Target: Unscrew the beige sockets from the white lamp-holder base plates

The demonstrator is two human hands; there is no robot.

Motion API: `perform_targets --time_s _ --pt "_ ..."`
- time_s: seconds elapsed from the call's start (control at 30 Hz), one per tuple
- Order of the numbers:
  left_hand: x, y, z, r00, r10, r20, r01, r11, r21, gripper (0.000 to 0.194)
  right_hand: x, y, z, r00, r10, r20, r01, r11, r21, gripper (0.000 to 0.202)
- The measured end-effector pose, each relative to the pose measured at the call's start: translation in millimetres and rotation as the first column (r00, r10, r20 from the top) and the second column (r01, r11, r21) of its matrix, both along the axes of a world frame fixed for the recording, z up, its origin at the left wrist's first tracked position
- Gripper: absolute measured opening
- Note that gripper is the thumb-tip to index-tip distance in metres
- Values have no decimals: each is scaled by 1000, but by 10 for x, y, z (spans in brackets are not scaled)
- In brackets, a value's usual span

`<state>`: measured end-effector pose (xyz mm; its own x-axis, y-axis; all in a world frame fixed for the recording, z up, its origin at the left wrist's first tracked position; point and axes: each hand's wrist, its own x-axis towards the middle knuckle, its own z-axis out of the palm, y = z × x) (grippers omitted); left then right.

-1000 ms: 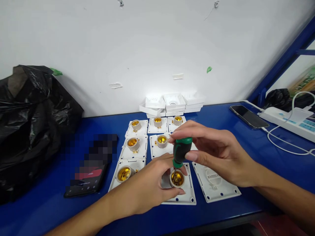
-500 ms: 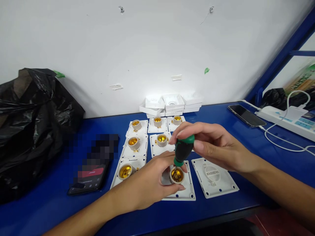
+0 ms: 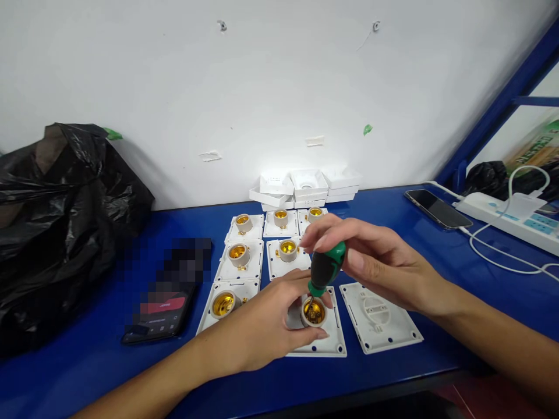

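Currently, right hand (image 3: 379,265): its thumb and fingers are gripping a screwdriver (image 3: 324,272) near the top of the handle, knuckles arching over the work.
Screwdriver: its green-and-black handle is leaning, upper end toward the right, and its thin shaft is pointing down into a lamp socket (image 3: 315,312).
Left hand (image 3: 273,320): its thumb and fingers are closing around that same lamp socket, the thumb lying along the near side and a fingertip showing on the far side.
Lamp socket: it is facing upward, showing its gold-coloured inside, and is sitting on a white base plate (image 3: 327,346) near the front of the blue table (image 3: 262,390).
White base plate: it is lying flat, the left hand covering much of its left part.
Neighbouring plate (image 3: 397,331): it is lying just to the right, showing a round raised seat.
Six other sockets (image 3: 225,304): they are standing on white plates behind and to the left, each opening glinting gold.
White boxes (image 3: 309,186): they are sitting in stacks beyond the plates, near the wall (image 3: 262,75).
Dark phone (image 3: 163,320): it is lying to the left, partly pixelated, beside a black bag (image 3: 65,233).
Second phone (image 3: 438,208): it is resting at the far right, near a power strip (image 3: 510,215).
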<state>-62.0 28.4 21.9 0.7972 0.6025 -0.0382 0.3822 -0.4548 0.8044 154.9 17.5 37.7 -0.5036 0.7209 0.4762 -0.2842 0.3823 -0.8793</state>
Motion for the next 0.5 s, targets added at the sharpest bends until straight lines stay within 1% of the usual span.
perform_targets --time_s 0.07,0.17,0.23,0.3,0.4,0.5 --pt "-7 -2 -14 1000 4 -4 -4 1000 -5 21 5 11 -9 999 -45 -10 45 999 19 22" --pt "-15 -4 -40 1000 15 -17 -15 1000 -5 22 10 28 -24 996 -82 24 82 997 2 24" --pt "-20 -6 -51 1000 19 -21 -19 1000 4 22 12 34 -34 994 -113 12 112 994 13 21" --pt "-24 -10 -51 1000 20 -14 -20 1000 9 21 12 34 -42 994 -109 -5 109 994 17 20" --pt "-24 -15 -45 1000 19 0 -19 1000 12 23 5 26 -48 998 -70 0 70 997 -18 24" --pt "-22 -19 -55 1000 13 2 -13 1000 19 23 -7 17 -49 996 -68 -49 67 997 -28 22"
